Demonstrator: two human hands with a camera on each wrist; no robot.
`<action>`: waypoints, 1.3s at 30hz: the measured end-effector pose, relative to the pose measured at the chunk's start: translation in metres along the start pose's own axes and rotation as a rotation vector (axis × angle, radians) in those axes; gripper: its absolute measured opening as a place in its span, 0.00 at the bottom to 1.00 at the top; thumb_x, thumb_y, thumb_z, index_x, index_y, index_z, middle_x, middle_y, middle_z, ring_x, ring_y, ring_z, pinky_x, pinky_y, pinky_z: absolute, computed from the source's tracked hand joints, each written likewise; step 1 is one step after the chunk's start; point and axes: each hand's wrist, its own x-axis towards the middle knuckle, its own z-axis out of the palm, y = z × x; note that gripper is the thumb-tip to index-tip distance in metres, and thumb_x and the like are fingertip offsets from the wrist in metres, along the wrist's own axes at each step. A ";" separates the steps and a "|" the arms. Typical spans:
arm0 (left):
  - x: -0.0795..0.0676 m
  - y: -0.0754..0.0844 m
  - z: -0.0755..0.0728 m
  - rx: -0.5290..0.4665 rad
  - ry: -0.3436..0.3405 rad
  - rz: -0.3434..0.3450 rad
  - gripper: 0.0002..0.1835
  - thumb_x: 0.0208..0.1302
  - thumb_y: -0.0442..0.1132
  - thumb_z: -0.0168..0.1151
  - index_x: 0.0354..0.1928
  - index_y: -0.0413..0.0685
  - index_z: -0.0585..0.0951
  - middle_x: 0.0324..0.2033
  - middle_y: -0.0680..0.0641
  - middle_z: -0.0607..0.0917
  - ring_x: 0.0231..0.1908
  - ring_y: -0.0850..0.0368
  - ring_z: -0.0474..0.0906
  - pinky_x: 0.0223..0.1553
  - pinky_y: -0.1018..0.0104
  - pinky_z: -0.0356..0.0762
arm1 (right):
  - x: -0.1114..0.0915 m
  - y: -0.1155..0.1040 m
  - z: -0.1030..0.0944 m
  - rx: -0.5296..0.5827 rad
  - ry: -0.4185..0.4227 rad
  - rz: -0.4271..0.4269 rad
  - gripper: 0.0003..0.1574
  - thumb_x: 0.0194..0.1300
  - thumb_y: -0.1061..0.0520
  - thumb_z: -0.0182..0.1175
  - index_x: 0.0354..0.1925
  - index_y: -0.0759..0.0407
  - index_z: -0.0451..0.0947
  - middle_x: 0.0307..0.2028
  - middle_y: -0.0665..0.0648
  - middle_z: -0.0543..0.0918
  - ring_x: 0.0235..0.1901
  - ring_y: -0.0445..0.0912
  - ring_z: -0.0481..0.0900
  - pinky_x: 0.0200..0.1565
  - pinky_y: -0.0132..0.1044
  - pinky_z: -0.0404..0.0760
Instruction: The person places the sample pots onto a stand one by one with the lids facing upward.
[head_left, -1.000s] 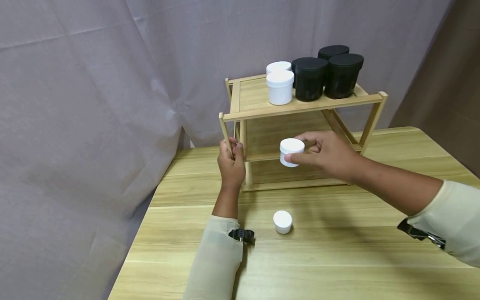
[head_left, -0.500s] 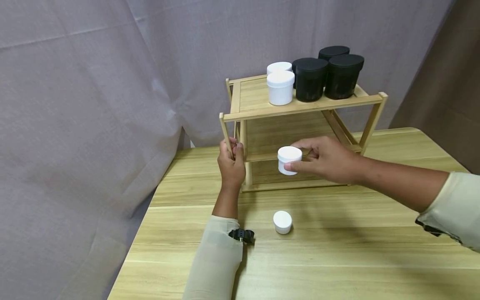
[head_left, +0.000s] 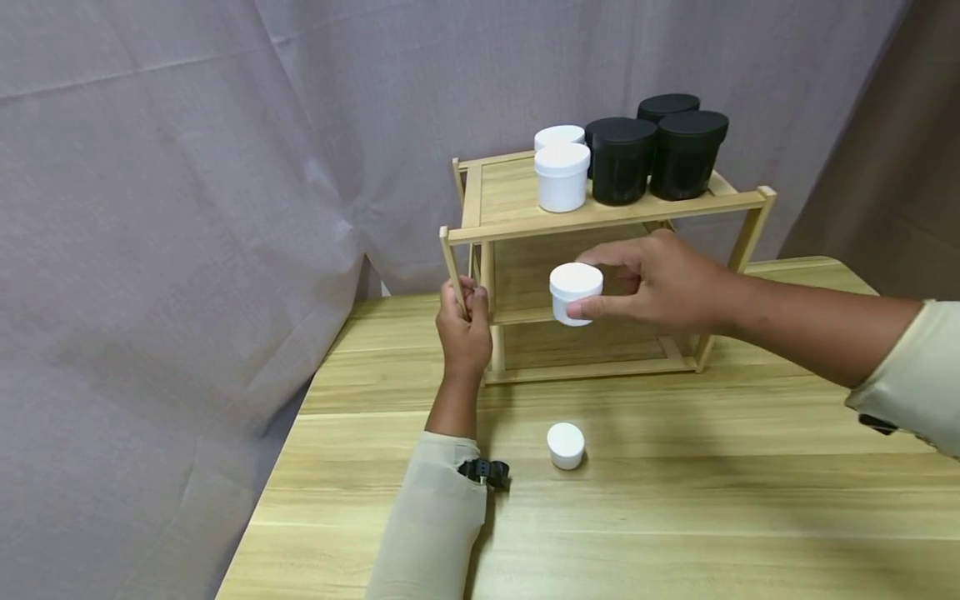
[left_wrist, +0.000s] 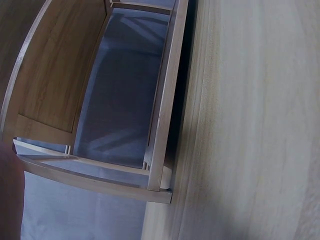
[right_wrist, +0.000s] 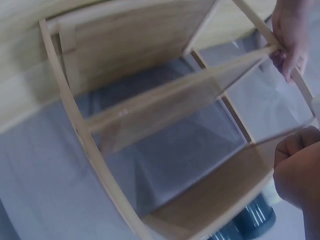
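Observation:
My right hand (head_left: 660,283) pinches a small white lidded jar (head_left: 575,293) between thumb and fingers, held upright in the air before the wooden shelf rack (head_left: 600,218). The left hand (head_left: 465,325) grips the rack's front left post; in the right wrist view that hand (right_wrist: 291,42) is curled round the same post. A smaller white jar (head_left: 566,445) stands on the table in front of the rack. On the top shelf are two white jars, the front one (head_left: 562,179) partly covering the other, and several black lidded jars (head_left: 622,162) to their right.
The rack's middle and bottom shelves (head_left: 592,343) lie behind the right hand. A grey curtain (head_left: 225,208) hangs behind the wooden table (head_left: 360,500), and a brown curtain (head_left: 892,183) is at the right.
My right hand with the white jar first dipped a little, then rose and shifted slightly left. The left hand has stayed on the post.

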 end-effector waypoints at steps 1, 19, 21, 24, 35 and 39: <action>0.000 0.000 0.000 0.002 0.001 0.003 0.09 0.80 0.32 0.57 0.53 0.31 0.77 0.27 0.58 0.71 0.23 0.67 0.67 0.25 0.75 0.65 | 0.001 -0.002 -0.004 0.014 -0.007 -0.005 0.20 0.68 0.50 0.78 0.56 0.51 0.88 0.35 0.47 0.90 0.27 0.40 0.78 0.32 0.33 0.77; 0.002 -0.002 0.001 -0.020 -0.018 -0.008 0.10 0.80 0.32 0.57 0.54 0.31 0.76 0.27 0.57 0.71 0.23 0.67 0.67 0.25 0.74 0.64 | 0.034 -0.031 -0.031 -0.276 0.217 -0.211 0.31 0.70 0.45 0.75 0.65 0.56 0.84 0.35 0.56 0.85 0.33 0.48 0.76 0.38 0.41 0.72; 0.001 -0.002 0.002 -0.018 -0.021 -0.008 0.10 0.80 0.32 0.57 0.54 0.31 0.76 0.26 0.57 0.71 0.23 0.67 0.66 0.25 0.74 0.64 | 0.039 -0.032 -0.033 -0.267 0.239 -0.233 0.30 0.71 0.46 0.75 0.63 0.59 0.84 0.43 0.58 0.86 0.39 0.49 0.78 0.42 0.43 0.73; 0.001 -0.001 0.002 -0.024 -0.019 -0.009 0.10 0.80 0.32 0.57 0.53 0.31 0.76 0.26 0.57 0.71 0.23 0.67 0.67 0.25 0.74 0.64 | 0.047 -0.034 -0.037 -0.268 0.241 -0.239 0.27 0.73 0.46 0.73 0.61 0.61 0.84 0.48 0.60 0.84 0.44 0.51 0.76 0.45 0.45 0.71; 0.003 -0.002 0.001 -0.020 -0.007 -0.017 0.09 0.79 0.32 0.57 0.53 0.33 0.76 0.26 0.59 0.70 0.23 0.67 0.65 0.25 0.74 0.63 | 0.081 -0.047 -0.040 -0.455 0.285 -0.194 0.37 0.78 0.34 0.64 0.67 0.61 0.81 0.42 0.61 0.71 0.45 0.57 0.66 0.48 0.51 0.58; 0.002 -0.002 0.002 -0.021 -0.012 -0.018 0.09 0.79 0.32 0.57 0.53 0.32 0.76 0.26 0.59 0.71 0.23 0.67 0.65 0.25 0.74 0.64 | 0.093 -0.046 -0.040 -0.523 0.299 -0.165 0.40 0.79 0.31 0.60 0.69 0.60 0.80 0.41 0.60 0.68 0.43 0.56 0.63 0.47 0.50 0.56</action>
